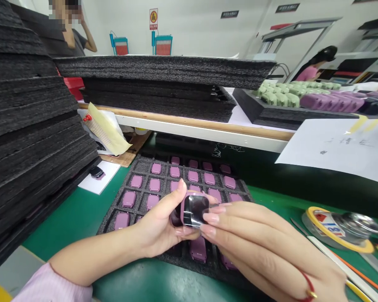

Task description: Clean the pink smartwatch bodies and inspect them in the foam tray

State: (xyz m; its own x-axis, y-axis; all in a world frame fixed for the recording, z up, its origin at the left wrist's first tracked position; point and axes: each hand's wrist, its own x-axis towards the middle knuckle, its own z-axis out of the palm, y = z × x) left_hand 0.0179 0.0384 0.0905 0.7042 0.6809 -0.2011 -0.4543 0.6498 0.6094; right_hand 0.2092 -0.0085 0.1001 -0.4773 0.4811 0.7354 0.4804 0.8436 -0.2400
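A purple smartwatch case with a glossy black face is in my left hand, thumb along its upper left edge and fingers beneath. Behind it, against the palm, shows another dark glossy piece, partly hidden. My right hand has its fingers close together, their tips pinching the right edge of the watch face; whether a clear film lies between them is hard to tell. Under both hands lies a black foam tray with purple watch cases in its compartments. The hands cover part of the tray.
Stacked black foam sheets rise at left. A shelf crosses above the tray, holding foam and green and purple cases. Yellow tape and a metal dish are at right. Two people are in the background.
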